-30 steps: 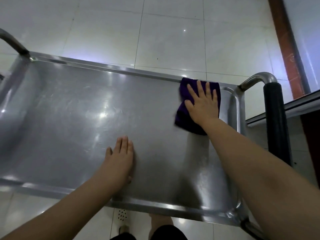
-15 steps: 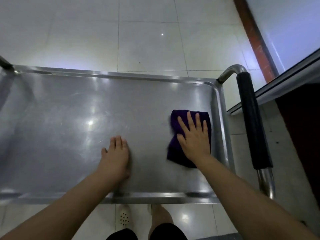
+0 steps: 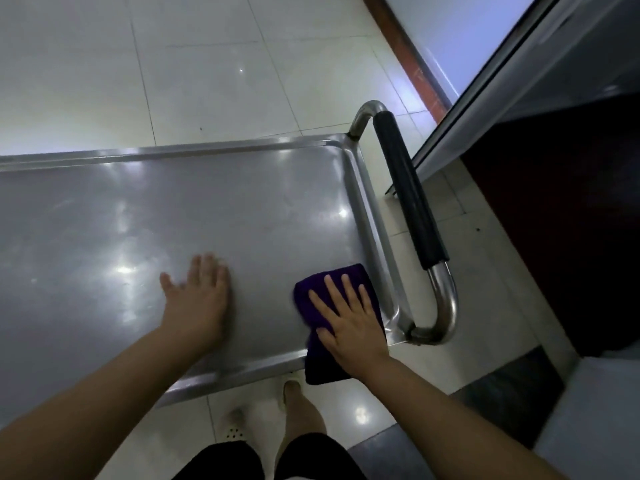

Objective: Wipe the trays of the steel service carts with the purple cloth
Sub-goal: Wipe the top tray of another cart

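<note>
Tray (image 3: pixel 173 209) of steel cart fills the left and centre; raised rim all round, bare steel stretching far to the left. Handle (image 3: pixel 408 192) with black sleeve stands off the right end. Cloth (image 3: pixel 311 368), purple, lies at the near right corner, its lower part hanging over the near rim. Right hand (image 3: pixel 349 327) lies flat on the cloth, fingers (image 3: pixel 346 289) straight and spread, gripping nothing. Left hand (image 3: pixel 197 299) rests palm down on bare steel just left of the cloth, fingers straight, blurred.
</note>
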A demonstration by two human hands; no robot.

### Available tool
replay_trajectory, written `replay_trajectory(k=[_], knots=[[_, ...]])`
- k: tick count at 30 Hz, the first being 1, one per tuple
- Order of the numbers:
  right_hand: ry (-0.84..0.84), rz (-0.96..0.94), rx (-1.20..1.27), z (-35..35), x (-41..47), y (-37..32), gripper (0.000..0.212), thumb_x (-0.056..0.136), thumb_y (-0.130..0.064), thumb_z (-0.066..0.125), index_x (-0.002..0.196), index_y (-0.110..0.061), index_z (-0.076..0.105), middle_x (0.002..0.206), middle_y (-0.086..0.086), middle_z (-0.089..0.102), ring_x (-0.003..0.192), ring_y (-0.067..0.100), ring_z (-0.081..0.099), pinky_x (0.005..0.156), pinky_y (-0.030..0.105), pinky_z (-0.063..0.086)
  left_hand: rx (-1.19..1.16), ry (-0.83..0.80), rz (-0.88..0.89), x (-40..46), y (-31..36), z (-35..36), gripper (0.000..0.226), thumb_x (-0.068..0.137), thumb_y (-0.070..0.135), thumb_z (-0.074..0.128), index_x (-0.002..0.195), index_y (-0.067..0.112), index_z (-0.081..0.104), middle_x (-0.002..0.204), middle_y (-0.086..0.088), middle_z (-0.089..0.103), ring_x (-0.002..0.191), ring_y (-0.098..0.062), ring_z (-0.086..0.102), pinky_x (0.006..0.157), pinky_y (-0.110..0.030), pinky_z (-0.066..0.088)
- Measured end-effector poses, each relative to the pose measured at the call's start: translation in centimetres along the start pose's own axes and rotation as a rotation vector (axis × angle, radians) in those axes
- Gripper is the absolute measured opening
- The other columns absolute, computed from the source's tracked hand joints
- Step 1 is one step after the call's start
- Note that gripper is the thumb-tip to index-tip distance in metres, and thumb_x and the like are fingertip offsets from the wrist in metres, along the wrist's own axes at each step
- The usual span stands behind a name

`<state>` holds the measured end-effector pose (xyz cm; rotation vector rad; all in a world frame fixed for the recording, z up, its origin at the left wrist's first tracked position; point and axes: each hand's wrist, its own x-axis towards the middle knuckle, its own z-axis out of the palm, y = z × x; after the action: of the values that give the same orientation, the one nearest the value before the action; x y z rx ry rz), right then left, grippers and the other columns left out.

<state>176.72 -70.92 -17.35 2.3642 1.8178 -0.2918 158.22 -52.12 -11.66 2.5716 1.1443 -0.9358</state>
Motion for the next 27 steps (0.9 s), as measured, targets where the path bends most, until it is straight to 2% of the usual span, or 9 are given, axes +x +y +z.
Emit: replay_trajectory(k=[2,4,11,13,15,17,21,27], knots=[[-0.006,0.000,0.017,0.0,0.2,0.1,0.065,0.087,-0.045,0.035,0.149,-0.028,0.027,0.155,0.009,0.032,0.143,0.032,0.016,0.112,0.048,0.014,-0.046,-0.003,0.107,1.1,2.4,-1.4,0.104,0.086,0.045,0.061,0.150,0.009,-0.013,0.156,-0.015,-0.021,0.145,-0.034,-0.014,0.113,-0.061,0.005],[-0.013,0.002,0.027,0.0,0.6,0.4,0.066,0.087,-0.045,0.036,0.150,-0.028,0.025,0.155,0.008,0.032,0.143,0.032,0.015,0.112,0.048,0.013,-0.078,-0.032,0.140,2.5,4.6,-2.8,0.113,0.081,0.050,0.066,0.150,0.009,-0.013,0.156,-0.015,-0.020,0.145,-0.033,-0.014,0.113,-0.060,0.005],[0.021,0.006,0.056,-0.4,5.2,2.0,0.068,0.087,-0.047,0.036,0.151,-0.030,0.019,0.157,0.007,0.027,0.146,0.031,0.012,0.114,0.048,0.009,-0.041,-0.082,0.108,4.7,5.9,-3.3,0.117,0.080,0.045,0.069,0.148,0.007,-0.017,0.155,-0.016,-0.024,0.143,-0.033,-0.018,0.115,-0.057,0.004],[0.008,0.017,0.060,-1.2,8.4,2.9,0.067,0.089,-0.049,0.028,0.151,-0.031,0.011,0.159,0.007,0.019,0.147,0.031,0.004,0.116,0.047,0.001,-0.053,-0.093,0.106,4.9,5.9,-3.5,0.115,0.081,0.043,0.068,0.148,0.008,-0.018,0.154,-0.016,-0.025,0.143,-0.033,-0.019,0.115,-0.057,0.003],[-0.011,0.009,0.047,-2.3,12.1,3.8,0.064,0.088,-0.053,0.013,0.149,-0.035,-0.001,0.162,0.004,0.002,0.145,0.027,-0.013,0.117,0.045,-0.010,-0.067,-0.109,0.109,5.3,5.9,-3.4,0.114,0.081,0.041,0.068,0.148,0.009,-0.019,0.154,-0.016,-0.027,0.143,-0.033,-0.020,0.115,-0.057,0.002],[-0.017,0.016,0.030,-3.4,15.8,4.5,0.064,0.088,-0.055,0.005,0.147,-0.036,-0.010,0.162,0.002,-0.008,0.143,0.023,-0.022,0.117,0.045,-0.015,-0.077,-0.126,0.110,5.6,5.7,-3.3,0.114,0.081,0.041,0.068,0.147,0.009,-0.020,0.153,-0.015,-0.028,0.143,-0.033,-0.021,0.115,-0.058,0.001],[-0.011,0.038,0.016,-5.3,22.4,5.7,0.064,0.097,-0.053,0.023,0.152,-0.035,-0.005,0.162,0.003,-0.010,0.147,0.027,-0.015,0.118,0.048,-0.010,-0.096,-0.169,0.116,5.8,5.4,-3.8,0.114,0.082,0.038,0.068,0.146,0.010,-0.022,0.152,-0.015,-0.031,0.142,-0.033,-0.023,0.114,-0.058,-0.002],[-0.008,0.048,0.020,-7.3,29.6,7.4,0.065,0.097,-0.052,0.025,0.153,-0.033,-0.002,0.162,0.004,-0.009,0.148,0.030,-0.012,0.119,0.049,-0.007,-0.133,-0.189,0.148,5.7,5.0,-4.5,0.109,0.087,0.034,0.064,0.147,0.008,-0.022,0.151,-0.016,-0.033,0.140,-0.035,-0.026,0.114,-0.060,-0.002]])
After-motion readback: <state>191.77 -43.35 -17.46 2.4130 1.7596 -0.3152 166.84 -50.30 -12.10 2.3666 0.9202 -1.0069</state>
